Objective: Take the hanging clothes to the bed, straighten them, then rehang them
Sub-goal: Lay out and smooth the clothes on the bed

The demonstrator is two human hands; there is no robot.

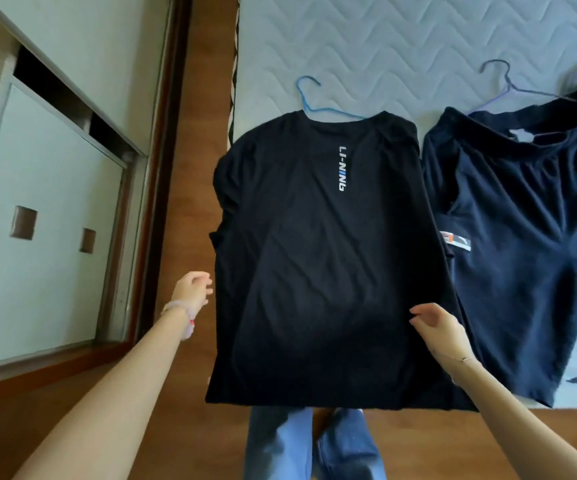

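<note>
A black T-shirt (318, 258) with a vertical white logo lies flat on the mattress (384, 46), its hem hanging over the near edge. A blue wire hanger (309, 98) sticks out of its collar. My left hand (192, 289) hovers just off the shirt's left edge, fingers loosely apart and holding nothing. My right hand (434, 325) rests on the shirt's lower right part, fingers spread flat. To the right lie navy shorts (529, 237) on a purple hanger (508, 81).
A wardrobe with pale sliding doors (45, 202) stands at the left, framed in dark wood. Wooden floor (193, 133) runs between it and the bed. My legs in blue jeans (311, 445) stand at the bed's near edge.
</note>
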